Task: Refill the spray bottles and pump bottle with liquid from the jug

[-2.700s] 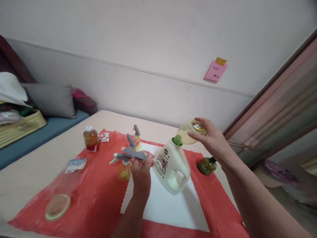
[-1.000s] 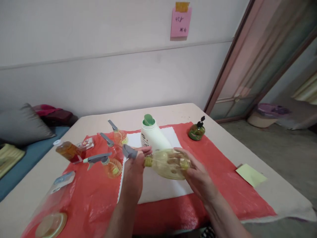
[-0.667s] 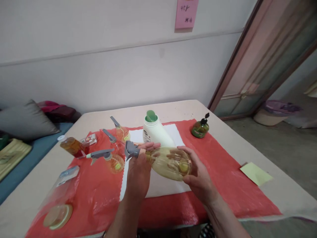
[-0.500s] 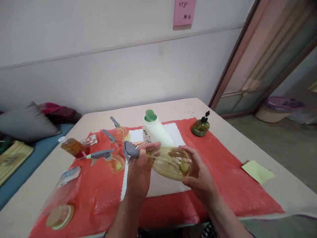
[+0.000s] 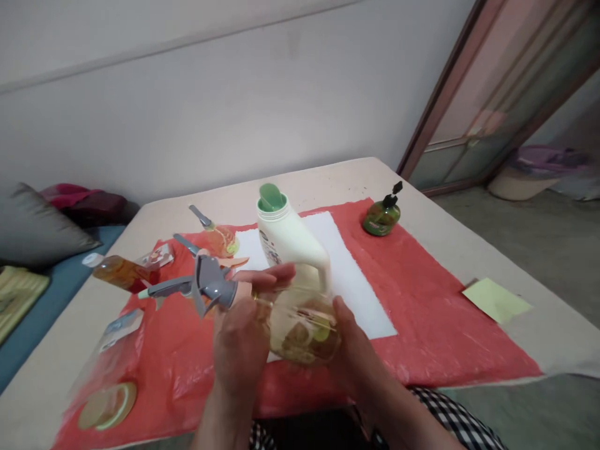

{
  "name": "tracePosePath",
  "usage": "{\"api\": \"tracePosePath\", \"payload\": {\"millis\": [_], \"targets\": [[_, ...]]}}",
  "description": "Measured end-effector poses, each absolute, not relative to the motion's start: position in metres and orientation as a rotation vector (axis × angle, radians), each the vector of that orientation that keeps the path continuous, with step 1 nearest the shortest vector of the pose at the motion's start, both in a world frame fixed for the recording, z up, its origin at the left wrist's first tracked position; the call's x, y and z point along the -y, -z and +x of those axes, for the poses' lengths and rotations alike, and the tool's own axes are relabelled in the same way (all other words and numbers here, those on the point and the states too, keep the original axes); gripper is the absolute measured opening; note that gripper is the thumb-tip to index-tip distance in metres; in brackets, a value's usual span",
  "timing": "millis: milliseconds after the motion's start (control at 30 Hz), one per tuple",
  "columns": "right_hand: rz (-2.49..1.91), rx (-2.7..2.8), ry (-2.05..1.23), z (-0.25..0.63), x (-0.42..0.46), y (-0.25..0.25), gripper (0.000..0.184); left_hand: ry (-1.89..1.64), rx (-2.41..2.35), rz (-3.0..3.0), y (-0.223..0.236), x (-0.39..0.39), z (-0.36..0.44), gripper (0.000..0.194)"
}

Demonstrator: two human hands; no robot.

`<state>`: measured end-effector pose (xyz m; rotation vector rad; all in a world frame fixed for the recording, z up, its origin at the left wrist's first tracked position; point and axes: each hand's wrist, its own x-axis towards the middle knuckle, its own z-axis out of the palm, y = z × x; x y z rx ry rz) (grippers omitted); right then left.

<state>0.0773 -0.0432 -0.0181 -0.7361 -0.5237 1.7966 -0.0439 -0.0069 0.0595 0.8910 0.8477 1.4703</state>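
Between my hands a clear, yellow-tinted spray bottle [image 5: 297,334] lies on its side, its grey trigger head pointing left. My left hand [image 5: 241,340] grips it by the neck, with the fingers stretched behind it. At the base end, my right hand [image 5: 354,344] holds the bottle, slightly blurred. Just behind stands a white jug [image 5: 290,240] with a handle and a green cup [image 5: 270,197] in its open mouth. A white sheet [image 5: 360,306] lies under the jug.
On the red plastic cover [image 5: 422,325] stand another spray bottle [image 5: 222,240] at the left and a green pump bottle [image 5: 382,217] at the right. An amber bottle [image 5: 119,273] lies far left. A yellow paper [image 5: 497,300] sits near the right edge, a round lid [image 5: 107,406] front left.
Both hands have brought the spray bottle lower and left, and it has turned so its head faces me more. The camera view has tipped down slightly.
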Motion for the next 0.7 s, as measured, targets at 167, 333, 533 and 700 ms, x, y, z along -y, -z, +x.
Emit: {"api": "tracePosePath", "payload": {"millis": [167, 333, 533, 700], "targets": [[-0.851, 0.626, -1.839, 0.077, 0.044, 0.025, 0.076, -1.613, -0.99, 0.927, -0.052, 0.006, -0.047, 0.014], [-0.768, 0.845, -1.681, 0.085, 0.043, 0.012, 0.093, -1.785, -1.019, 0.877, -0.048, -0.003, -0.055, 0.014], [-0.876, 0.696, -1.61, 0.073, 0.043, 0.01, 0.048, -1.534, -0.984, 0.844, -0.049, -0.001, -0.055, 0.019], [-0.986, 0.578, -1.821, 0.073, 0.042, 0.021, 0.066, -1.523, -0.989, 0.839, -0.039, -0.003, -0.055, 0.018]]}}
